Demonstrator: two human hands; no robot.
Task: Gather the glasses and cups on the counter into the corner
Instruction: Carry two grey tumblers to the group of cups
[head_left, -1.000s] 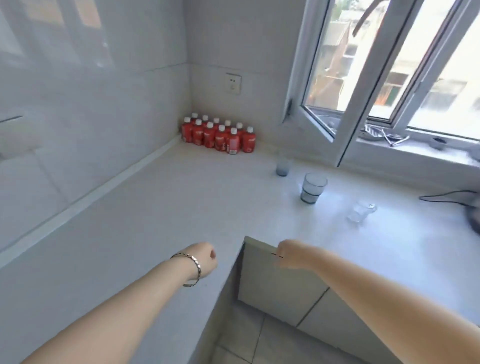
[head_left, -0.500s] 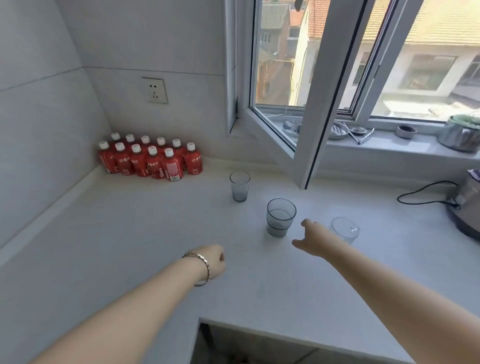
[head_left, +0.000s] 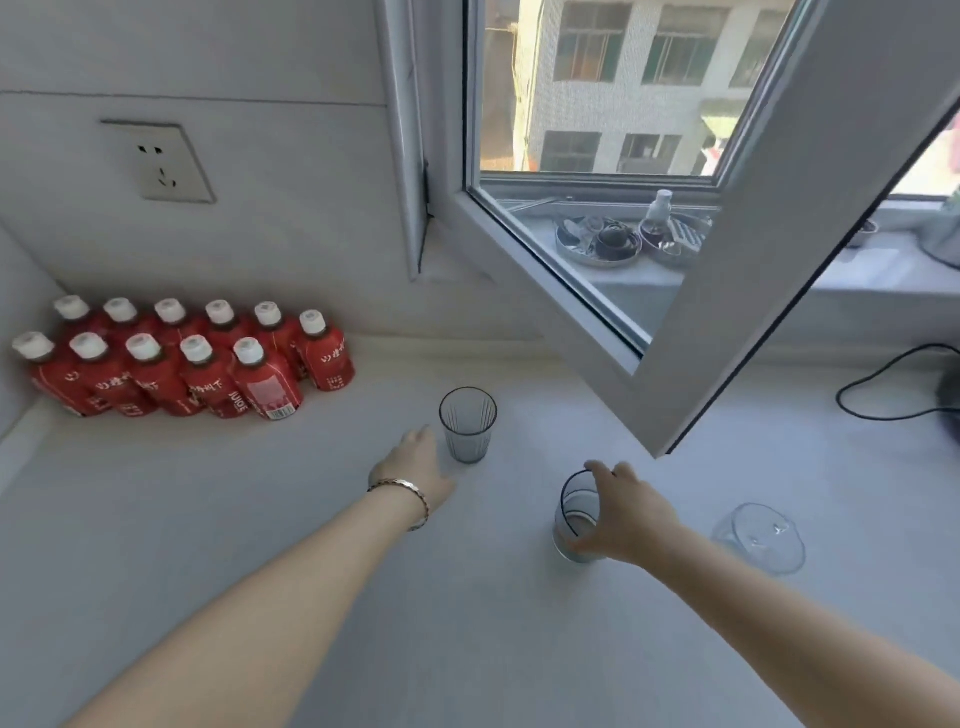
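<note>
A small ribbed grey glass (head_left: 468, 425) stands upright on the white counter (head_left: 260, 519). My left hand (head_left: 415, 467), with a bracelet on the wrist, lies just to its left, fingers stretched toward it, apart from it or barely touching. A wider grey tumbler (head_left: 575, 514) stands to the right; my right hand (head_left: 626, 514) is wrapped around its right side and rim. A clear glass cup (head_left: 761, 538) sits further right, untouched.
Several red juice bottles (head_left: 182, 364) with white caps fill the back left corner. An open window sash (head_left: 649, 322) juts out over the counter above the glasses. A black cable (head_left: 883, 384) lies at the right. A wall socket (head_left: 158, 162) sits above the bottles.
I have come closer to the counter. My left hand opened and reached up beside the small glass. My right hand moved onto the wide tumbler and closed around it.
</note>
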